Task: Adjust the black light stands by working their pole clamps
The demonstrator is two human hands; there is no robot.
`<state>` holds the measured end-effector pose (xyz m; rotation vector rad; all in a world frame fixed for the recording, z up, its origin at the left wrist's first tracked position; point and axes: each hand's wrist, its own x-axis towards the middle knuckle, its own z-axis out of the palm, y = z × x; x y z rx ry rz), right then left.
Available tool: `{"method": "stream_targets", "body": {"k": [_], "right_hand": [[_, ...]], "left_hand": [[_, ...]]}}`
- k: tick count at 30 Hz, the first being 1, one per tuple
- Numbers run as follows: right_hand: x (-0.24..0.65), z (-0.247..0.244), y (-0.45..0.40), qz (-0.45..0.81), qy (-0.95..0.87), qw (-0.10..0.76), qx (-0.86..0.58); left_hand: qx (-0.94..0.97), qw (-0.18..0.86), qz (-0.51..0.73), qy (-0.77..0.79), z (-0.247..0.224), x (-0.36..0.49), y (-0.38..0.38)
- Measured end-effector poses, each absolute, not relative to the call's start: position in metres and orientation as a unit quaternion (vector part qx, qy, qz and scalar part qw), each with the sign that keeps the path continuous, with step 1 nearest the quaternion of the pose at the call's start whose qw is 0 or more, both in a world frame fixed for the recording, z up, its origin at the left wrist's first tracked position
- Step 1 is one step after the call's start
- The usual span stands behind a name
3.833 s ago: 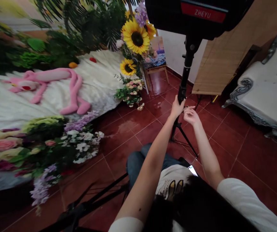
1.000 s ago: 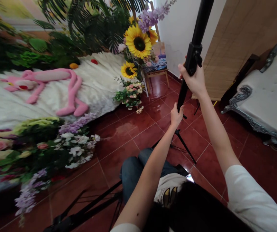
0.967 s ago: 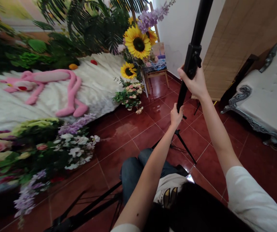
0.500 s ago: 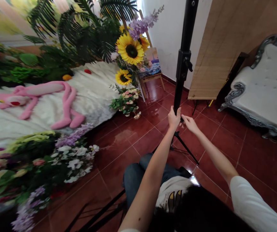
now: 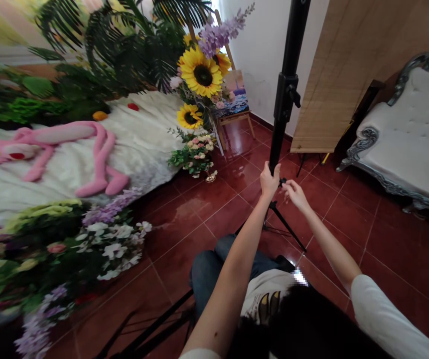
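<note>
A black light stand (image 5: pixel 286 60) rises upright in front of me, with a locking collar and knob (image 5: pixel 293 95) partway up its pole. Wrapped round the pole below that collar is my left hand (image 5: pixel 269 179), closed. My right hand (image 5: pixel 295 194) is just right of it, fingertips pinched at a small lower knob (image 5: pixel 282 182) that shows between the two hands. The stand's thin legs (image 5: pixel 288 228) spread over the floor, partly behind my left forearm.
Left of me, a pink plush toy (image 5: pixel 65 132) lies on a white draped bed (image 5: pixel 143 119), edged by artificial flowers (image 5: pixel 115 249). Sunflowers (image 5: pixel 202 75) and an easel painting (image 5: pixel 236 94) stand ahead. A white tufted sofa (image 5: pixel 416 129) is at right. Other black tripod legs (image 5: pixel 162 319) stand lower left.
My right hand has drawn slightly right and its fingers have shifted, so the lower knob shows more. My left hand keeps its grip on the pole. The view has turned slightly.
</note>
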<state>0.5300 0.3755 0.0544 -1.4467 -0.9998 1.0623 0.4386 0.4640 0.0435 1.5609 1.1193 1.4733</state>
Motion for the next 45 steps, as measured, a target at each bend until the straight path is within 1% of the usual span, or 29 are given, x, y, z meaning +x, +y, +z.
{"method": "stream_targets", "body": {"k": [2,4,5,7,9,10,13,14,16,18,19,21,23,24,26,27,31,34,37,40,45], "right_hand": [[0.532,0.056,0.379,0.407,-0.451,0.516,-0.605],[0.529,0.06,0.384,0.404,-0.453,0.512,-0.608],[0.526,0.062,0.386,0.43,-0.431,0.513,-0.605],[0.518,0.067,0.39,0.539,-0.345,0.516,-0.569],[0.512,0.072,0.391,0.646,-0.25,0.531,-0.488],[0.51,0.073,0.391,0.675,-0.219,0.549,-0.442],[0.508,0.075,0.391,0.685,-0.193,0.601,-0.363],[0.509,0.073,0.392,0.685,-0.198,0.597,-0.369],[0.514,0.07,0.394,0.683,-0.231,0.54,-0.434],[0.521,0.066,0.394,0.618,-0.301,0.477,-0.547],[0.525,0.065,0.393,0.547,-0.353,0.461,-0.602],[0.532,0.066,0.388,0.36,-0.471,0.437,-0.676],[0.539,0.07,0.382,0.196,-0.577,0.377,-0.698],[0.541,0.072,0.379,0.141,-0.615,0.337,-0.699],[0.544,0.077,0.378,0.078,-0.669,0.264,-0.691],[0.545,0.078,0.379,0.061,-0.688,0.241,-0.682],[0.55,0.076,0.393,0.053,-0.726,0.205,-0.654],[0.55,0.068,0.403,0.085,-0.699,0.231,-0.672],[0.546,0.056,0.407,0.144,-0.645,0.307,-0.685],[0.54,0.049,0.408,0.215,-0.612,0.374,-0.663],[0.537,0.045,0.41,0.301,-0.567,0.421,-0.641]], "left_hand": [[0.603,0.349,0.571,0.433,0.045,0.438,0.463],[0.6,0.349,0.573,0.435,0.046,0.438,0.462],[0.599,0.35,0.574,0.436,0.047,0.438,0.462],[0.596,0.353,0.574,0.437,0.047,0.439,0.463],[0.594,0.356,0.576,0.435,0.046,0.44,0.463],[0.593,0.357,0.576,0.435,0.046,0.44,0.464],[0.595,0.361,0.571,0.435,0.047,0.44,0.464],[0.596,0.362,0.57,0.434,0.047,0.44,0.464],[0.598,0.365,0.57,0.43,0.048,0.44,0.463],[0.6,0.367,0.57,0.426,0.049,0.439,0.462],[0.601,0.368,0.568,0.426,0.049,0.438,0.462],[0.603,0.371,0.565,0.424,0.049,0.438,0.462],[0.603,0.373,0.565,0.422,0.049,0.438,0.462],[0.603,0.374,0.565,0.422,0.049,0.438,0.462],[0.602,0.372,0.566,0.423,0.049,0.438,0.462],[0.602,0.37,0.566,0.424,0.049,0.438,0.462],[0.605,0.373,0.561,0.424,0.051,0.437,0.462],[0.605,0.393,0.55,0.419,0.053,0.435,0.46],[0.604,0.409,0.545,0.414,0.054,0.434,0.459],[0.604,0.413,0.545,0.409,0.054,0.433,0.46],[0.607,0.411,0.545,0.407,0.053,0.434,0.46]]}}
